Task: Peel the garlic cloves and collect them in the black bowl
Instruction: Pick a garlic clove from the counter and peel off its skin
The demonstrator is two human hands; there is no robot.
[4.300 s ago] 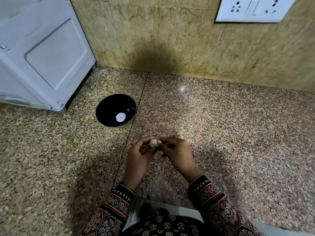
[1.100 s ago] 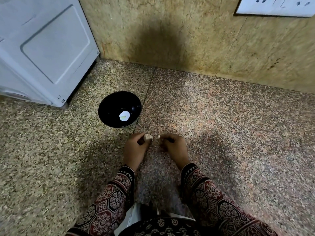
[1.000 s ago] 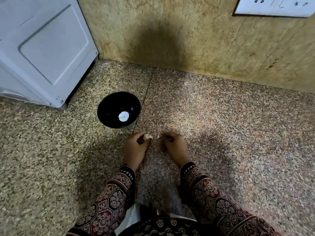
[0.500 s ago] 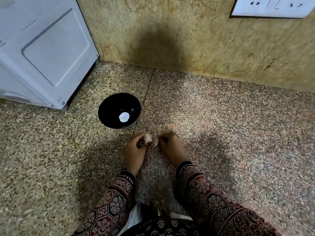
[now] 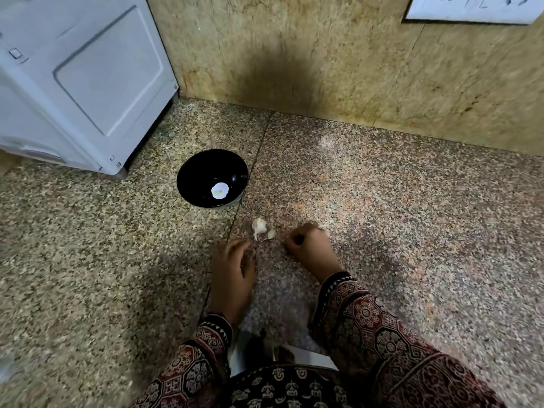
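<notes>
A garlic bulb lies on the speckled stone floor, with one small loose clove touching its right side. My left hand hovers just below the bulb, fingers loosely curled and holding nothing. My right hand sits to the right of the clove with its fingers curled into a fist; nothing shows inside it. The black bowl stands on the floor above and left of the bulb, with a small white round piece with a green spot in its bottom.
A white appliance stands at the upper left, close to the bowl. A marbled wall runs along the back with a white socket plate at top right. A white flat thing lies by my lap.
Both hands held the bulb together and pulled at it. Now the bulb and a loose clove lie on the floor, and both hands have drawn back from them.
</notes>
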